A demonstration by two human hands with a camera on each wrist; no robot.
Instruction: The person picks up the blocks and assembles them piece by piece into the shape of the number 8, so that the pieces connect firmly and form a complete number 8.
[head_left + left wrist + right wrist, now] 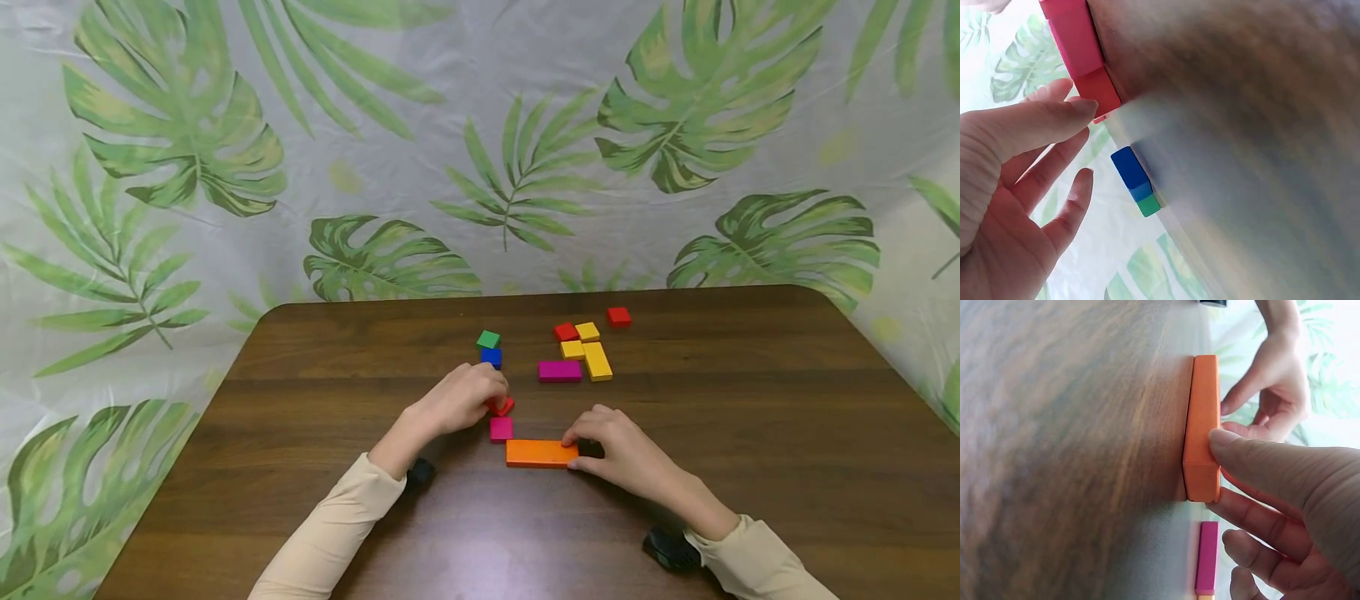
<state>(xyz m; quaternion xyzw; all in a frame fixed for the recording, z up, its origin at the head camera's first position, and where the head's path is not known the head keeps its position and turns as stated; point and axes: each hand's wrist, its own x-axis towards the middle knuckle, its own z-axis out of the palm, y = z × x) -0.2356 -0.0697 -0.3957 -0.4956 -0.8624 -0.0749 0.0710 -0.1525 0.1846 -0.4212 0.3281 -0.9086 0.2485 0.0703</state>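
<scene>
In the head view, the table [300, 467] is looked down on and forward from the wearer's side, far enough back for its far edge and the leafy backdrop [517, 150] to be included. The left wrist view is taken close to the left hand [461, 398], low along the table, and is tipped sideways so that the wood is placed at its right. The right wrist view is taken likewise close to the right hand [621, 446], with the wood placed at its left. The orange block [1202, 425] is shared by the head and right wrist views, the blue block [1130, 169] by the head and left wrist views.
</scene>
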